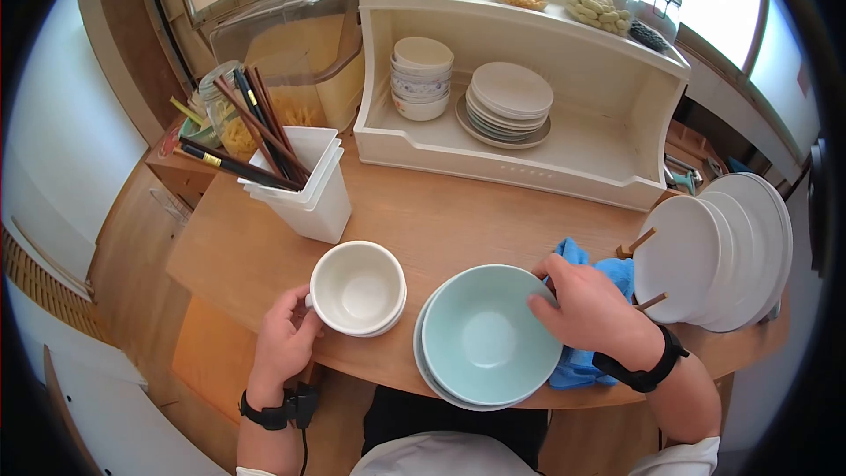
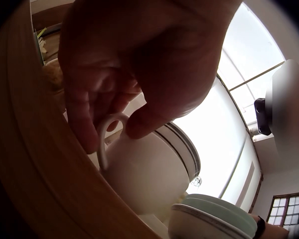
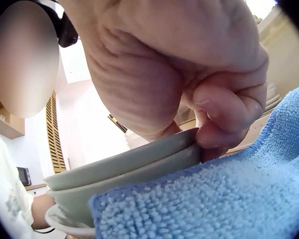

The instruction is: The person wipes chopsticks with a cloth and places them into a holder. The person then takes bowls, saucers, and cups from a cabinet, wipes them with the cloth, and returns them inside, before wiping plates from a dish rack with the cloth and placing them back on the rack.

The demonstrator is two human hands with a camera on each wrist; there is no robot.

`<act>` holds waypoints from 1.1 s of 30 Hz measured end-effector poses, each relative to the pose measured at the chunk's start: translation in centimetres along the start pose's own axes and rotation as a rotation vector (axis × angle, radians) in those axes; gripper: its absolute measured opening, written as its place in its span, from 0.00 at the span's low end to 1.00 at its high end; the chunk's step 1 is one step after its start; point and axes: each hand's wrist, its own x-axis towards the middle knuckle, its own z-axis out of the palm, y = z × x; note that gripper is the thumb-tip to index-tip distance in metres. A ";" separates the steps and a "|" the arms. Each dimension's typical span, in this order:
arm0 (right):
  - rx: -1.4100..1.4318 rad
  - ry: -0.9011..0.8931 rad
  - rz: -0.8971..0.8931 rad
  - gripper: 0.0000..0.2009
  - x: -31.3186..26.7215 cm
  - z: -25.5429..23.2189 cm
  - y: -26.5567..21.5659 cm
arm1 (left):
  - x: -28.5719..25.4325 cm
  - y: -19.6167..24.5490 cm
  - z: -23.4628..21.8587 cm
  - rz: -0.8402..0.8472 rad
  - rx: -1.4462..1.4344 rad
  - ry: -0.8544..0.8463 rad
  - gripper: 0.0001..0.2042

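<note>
At the table's front edge my left hand (image 1: 284, 335) pinches the handle (image 2: 102, 147) of a white cup (image 1: 357, 289), thumb against its side. A second rim shows just under that cup, as of a stack. To the right stands a stack of bowls, a pale blue-green bowl (image 1: 489, 335) on top and a whitish one (image 2: 204, 224) lowest. My right hand (image 1: 599, 304) grips the bowls' right rim, thumb over the inner edge and curled fingers outside, seen close up in the right wrist view. A blue cloth (image 3: 199, 199) lies beside and under that hand.
A white holder (image 1: 317, 198) with chopsticks stands at left. Behind, a cream shelf (image 1: 608, 137) carries stacked bowls (image 1: 421, 84) and small plates (image 1: 511, 92), with jars on top. White plates (image 1: 674, 256) stand in a wooden rack at right.
</note>
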 end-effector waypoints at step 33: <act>0.276 0.075 -0.306 0.20 -2.3 -4.3 -4.7 | -3.5 8.8 5.1 0.251 -0.194 -0.142 0.11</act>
